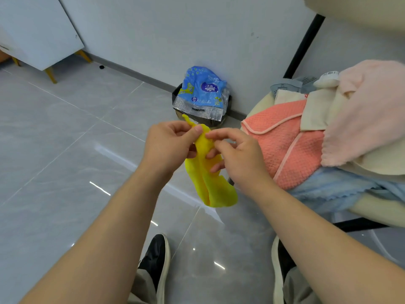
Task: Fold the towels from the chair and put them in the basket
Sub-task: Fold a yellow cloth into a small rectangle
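Both hands, left [169, 143] and right [237, 154], pinch the yellow towel [210, 183] at its top edge; the rest hangs below my fingers. Light, limp, bunches easily. I'd take hold at corners.

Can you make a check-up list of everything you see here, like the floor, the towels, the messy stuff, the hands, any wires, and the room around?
Surface: glossy grey tiled floor, bare where it shows.
Job's things: yellow towel hanging bunched between both hands; coral towel, pink towel, cream cloths and blue towel piled on the chair. No basket for towels seen.
Clutter: blue plastic package sitting on a dark bin by the wall.
Grips: left hand and right hand both pinch the yellow towel's top.
Cables: nothing seen.
Surroundings: grey wall, white cabinet on wooden legs, black pole.
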Motion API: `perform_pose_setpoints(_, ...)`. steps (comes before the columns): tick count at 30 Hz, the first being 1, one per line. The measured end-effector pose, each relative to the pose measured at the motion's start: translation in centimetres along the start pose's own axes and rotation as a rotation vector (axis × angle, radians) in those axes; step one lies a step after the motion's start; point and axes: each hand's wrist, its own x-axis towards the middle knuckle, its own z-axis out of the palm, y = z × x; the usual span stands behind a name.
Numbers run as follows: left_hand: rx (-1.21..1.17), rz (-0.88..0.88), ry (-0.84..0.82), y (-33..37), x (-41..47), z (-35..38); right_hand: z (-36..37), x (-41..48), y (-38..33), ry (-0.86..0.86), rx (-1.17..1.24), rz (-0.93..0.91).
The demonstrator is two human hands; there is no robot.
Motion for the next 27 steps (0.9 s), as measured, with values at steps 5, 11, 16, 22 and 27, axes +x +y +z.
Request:
perform_pose_setpoints(5, 0.457, 0.29, -0.15, -0.2, 0.5, -1.9, -0.9, 0.4, 0.8, -0.04, -0.145, 0.001)
perform_pose_setpoints(11, 0.503, 0.376, -0.166, -0.2, 0.5, -2.5, -0.9, 0.3, 1.1, -0.112, -0.311, -0.074)
perform_pose_setpoints(16, 0.454, 0.386, -0.039, -0.3, 1.0, -3.2, -1.1, 0.3, 1.5, -0.366, -0.556, 0.047)
perform_pose_setpoints(22, 0.471, 0.322, 0.172, -0.9, 2.3, -4.8, -1.8, -0.1, 1.7, -0.595, -1.044, 0.041)
perform_pose_setpoints(27, 0.557, 0.248, 0.327, -1.5, 3.1, -5.8, -2.8, 0.4, -0.5, -0.446, -1.153, -0.191)
